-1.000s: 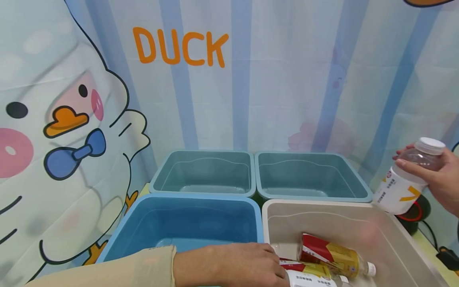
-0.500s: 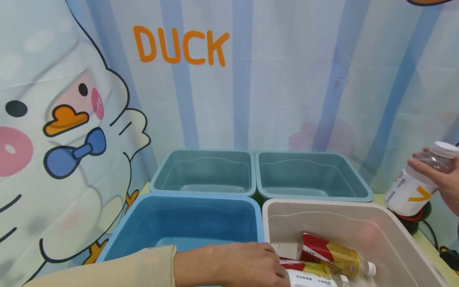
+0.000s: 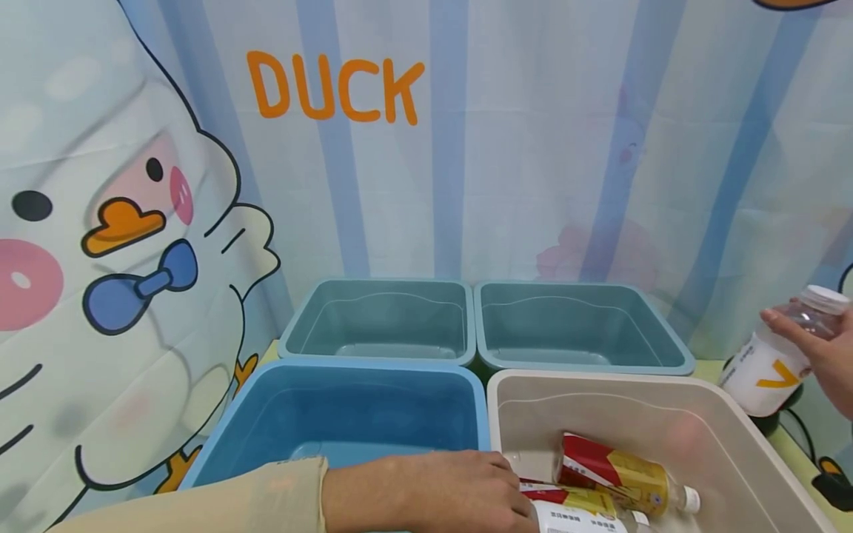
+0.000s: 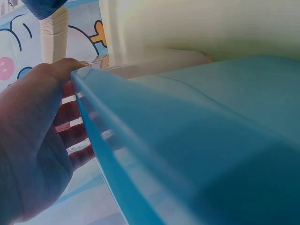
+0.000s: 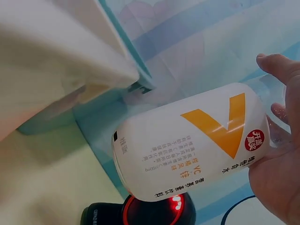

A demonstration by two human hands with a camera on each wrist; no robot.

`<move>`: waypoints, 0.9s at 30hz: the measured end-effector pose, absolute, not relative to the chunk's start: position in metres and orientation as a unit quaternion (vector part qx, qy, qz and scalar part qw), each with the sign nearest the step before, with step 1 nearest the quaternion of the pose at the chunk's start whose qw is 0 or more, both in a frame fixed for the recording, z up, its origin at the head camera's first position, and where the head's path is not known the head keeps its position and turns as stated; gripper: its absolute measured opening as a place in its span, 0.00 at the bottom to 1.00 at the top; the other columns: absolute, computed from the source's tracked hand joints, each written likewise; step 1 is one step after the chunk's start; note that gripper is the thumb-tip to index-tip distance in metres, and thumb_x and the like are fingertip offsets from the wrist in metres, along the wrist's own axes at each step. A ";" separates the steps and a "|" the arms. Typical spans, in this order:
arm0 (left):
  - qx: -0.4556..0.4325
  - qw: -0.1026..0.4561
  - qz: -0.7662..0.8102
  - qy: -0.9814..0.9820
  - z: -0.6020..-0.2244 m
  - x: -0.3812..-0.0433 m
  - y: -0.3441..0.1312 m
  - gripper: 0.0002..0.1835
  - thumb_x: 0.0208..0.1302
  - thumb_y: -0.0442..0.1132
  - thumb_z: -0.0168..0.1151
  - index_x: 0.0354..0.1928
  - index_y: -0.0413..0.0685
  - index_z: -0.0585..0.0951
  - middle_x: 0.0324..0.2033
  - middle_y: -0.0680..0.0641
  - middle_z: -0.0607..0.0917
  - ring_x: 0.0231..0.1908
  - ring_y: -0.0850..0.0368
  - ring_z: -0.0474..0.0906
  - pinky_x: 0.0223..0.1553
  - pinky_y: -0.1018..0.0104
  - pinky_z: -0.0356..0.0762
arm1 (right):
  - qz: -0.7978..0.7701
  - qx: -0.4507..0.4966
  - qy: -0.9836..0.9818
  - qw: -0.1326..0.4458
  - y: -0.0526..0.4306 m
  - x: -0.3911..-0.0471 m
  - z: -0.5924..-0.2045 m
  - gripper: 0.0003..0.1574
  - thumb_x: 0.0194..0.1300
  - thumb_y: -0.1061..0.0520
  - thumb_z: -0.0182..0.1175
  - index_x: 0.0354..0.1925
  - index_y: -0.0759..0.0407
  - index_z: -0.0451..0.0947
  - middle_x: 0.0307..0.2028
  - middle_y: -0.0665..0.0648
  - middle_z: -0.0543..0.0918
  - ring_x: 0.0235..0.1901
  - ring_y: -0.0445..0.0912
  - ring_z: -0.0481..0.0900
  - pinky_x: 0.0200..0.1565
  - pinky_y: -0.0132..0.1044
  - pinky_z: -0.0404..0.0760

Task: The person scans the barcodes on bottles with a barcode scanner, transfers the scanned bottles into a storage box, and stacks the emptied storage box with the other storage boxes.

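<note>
My right hand (image 3: 829, 359) holds a clear plastic bottle (image 3: 766, 374) with a white cap by its upper part, at the far right of the head view. Its white label, with a large yellow V, faces the camera in the right wrist view. The bottle leans and overlaps a dark device with a red light ring (image 5: 154, 211). My left hand (image 3: 460, 492) rests at the rim of the blue bin (image 3: 393, 363), fingers loosely spread in the left wrist view. Beside its fingertips, in the beige bin (image 3: 620, 389), lies a white-labelled bottle (image 3: 576, 518).
Two bottles with red and yellow labels, one a front bottle (image 3: 593, 500) and one a rear bottle (image 3: 620, 474), lie in the beige bin. Behind stand a left teal bin (image 3: 380, 326) and a right teal bin (image 3: 573, 326), before a duck-print curtain (image 3: 520, 148). Black cables (image 3: 803, 437) run at right.
My right hand has carried the bottle rightward and then down, beside the beige bin's right rim. The left hand and the bottles in the bin stay put.
</note>
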State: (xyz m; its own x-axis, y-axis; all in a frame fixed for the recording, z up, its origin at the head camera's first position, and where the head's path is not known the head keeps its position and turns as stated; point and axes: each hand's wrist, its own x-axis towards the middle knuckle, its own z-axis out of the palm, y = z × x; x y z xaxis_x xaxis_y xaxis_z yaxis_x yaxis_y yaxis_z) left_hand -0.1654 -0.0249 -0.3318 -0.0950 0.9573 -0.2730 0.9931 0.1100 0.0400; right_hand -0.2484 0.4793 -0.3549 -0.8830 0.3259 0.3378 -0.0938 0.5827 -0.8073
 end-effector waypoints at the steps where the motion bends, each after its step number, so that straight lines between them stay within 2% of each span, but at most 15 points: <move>1: 0.662 0.117 -0.077 0.736 -0.332 -0.166 -0.025 0.30 0.69 0.55 0.66 0.72 0.65 0.76 0.63 0.67 0.80 0.62 0.75 0.71 0.68 0.78 0.54 | 0.454 -0.071 -0.858 0.227 0.479 -0.248 -0.357 0.24 0.77 0.43 0.60 0.56 0.22 0.55 0.44 0.32 0.66 0.34 0.27 0.68 0.30 0.21 0.73; 4: 0.662 0.118 -0.075 0.737 -0.332 -0.166 -0.025 0.31 0.68 0.55 0.66 0.72 0.65 0.76 0.63 0.67 0.80 0.62 0.75 0.71 0.68 0.78 0.54 | 0.458 -0.076 -0.859 0.218 0.477 -0.247 -0.362 0.23 0.77 0.42 0.60 0.54 0.22 0.55 0.44 0.37 0.69 0.31 0.26 0.71 0.29 0.21 0.75; 7: 0.662 0.118 -0.075 0.737 -0.332 -0.166 -0.025 0.31 0.67 0.55 0.67 0.72 0.65 0.76 0.63 0.67 0.80 0.62 0.75 0.71 0.68 0.78 0.54 | 0.454 -0.078 -0.862 0.213 0.476 -0.248 -0.366 0.21 0.76 0.42 0.61 0.52 0.25 0.57 0.47 0.49 0.72 0.28 0.26 0.73 0.28 0.22 0.78; 11: 0.663 0.117 -0.075 0.736 -0.332 -0.167 -0.025 0.32 0.67 0.56 0.67 0.72 0.65 0.76 0.63 0.67 0.80 0.61 0.75 0.71 0.68 0.78 0.54 | 0.451 -0.079 -0.864 0.209 0.476 -0.249 -0.372 0.20 0.76 0.41 0.61 0.51 0.27 0.58 0.49 0.63 0.71 0.26 0.29 0.76 0.27 0.26 0.81; 13: 0.664 0.118 -0.076 0.735 -0.332 -0.167 -0.025 0.31 0.67 0.56 0.67 0.72 0.65 0.76 0.63 0.67 0.80 0.61 0.76 0.71 0.68 0.79 0.54 | 0.454 -0.083 -0.863 0.207 0.476 -0.249 -0.375 0.20 0.76 0.41 0.61 0.52 0.28 0.59 0.51 0.66 0.70 0.26 0.29 0.76 0.27 0.27 0.81; 15: 0.664 0.118 -0.076 0.734 -0.332 -0.167 -0.025 0.31 0.68 0.56 0.66 0.72 0.65 0.76 0.63 0.67 0.80 0.61 0.76 0.71 0.68 0.79 0.53 | 0.453 -0.087 -0.863 0.204 0.476 -0.249 -0.377 0.21 0.76 0.41 0.60 0.57 0.35 0.61 0.53 0.72 0.69 0.26 0.29 0.75 0.27 0.28 0.81; 18: 0.666 0.119 -0.075 0.733 -0.332 -0.168 -0.025 0.31 0.68 0.56 0.66 0.72 0.64 0.76 0.63 0.67 0.80 0.61 0.76 0.71 0.68 0.79 0.53 | 0.448 -0.098 -0.866 0.199 0.475 -0.248 -0.380 0.32 0.77 0.40 0.59 0.65 0.53 0.60 0.58 0.78 0.67 0.26 0.28 0.74 0.26 0.28 0.81; 20: 0.666 0.119 -0.074 0.733 -0.333 -0.168 -0.025 0.31 0.67 0.56 0.66 0.72 0.64 0.76 0.63 0.67 0.80 0.61 0.76 0.71 0.67 0.79 0.53 | 0.448 -0.101 -0.866 0.196 0.475 -0.248 -0.382 0.38 0.77 0.40 0.59 0.68 0.60 0.57 0.59 0.80 0.66 0.26 0.28 0.74 0.27 0.28 0.81; 23: 0.665 0.117 -0.072 0.734 -0.333 -0.168 -0.025 0.32 0.67 0.56 0.67 0.72 0.64 0.76 0.63 0.67 0.80 0.62 0.76 0.71 0.67 0.80 0.53 | 0.442 -0.104 -0.869 0.195 0.474 -0.248 -0.386 0.44 0.77 0.39 0.59 0.70 0.67 0.53 0.61 0.81 0.66 0.27 0.28 0.74 0.27 0.26 0.80; 27: 0.664 0.113 -0.072 0.736 -0.334 -0.168 -0.025 0.32 0.65 0.56 0.68 0.72 0.64 0.77 0.63 0.66 0.80 0.62 0.76 0.71 0.67 0.80 0.53 | 0.431 -0.118 -0.875 0.187 0.475 -0.249 -0.390 0.54 0.76 0.38 0.58 0.75 0.73 0.45 0.66 0.84 0.62 0.29 0.35 0.73 0.26 0.24 0.78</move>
State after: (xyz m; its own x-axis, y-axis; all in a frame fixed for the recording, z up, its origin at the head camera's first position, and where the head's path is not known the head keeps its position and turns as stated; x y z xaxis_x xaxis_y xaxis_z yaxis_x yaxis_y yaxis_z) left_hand -0.1680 -0.0249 -0.3343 -0.0939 0.9605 -0.2619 0.9931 0.1089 0.0434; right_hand -0.2488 0.4746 -0.3900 -0.9028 0.3665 0.2250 0.0448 0.6006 -0.7983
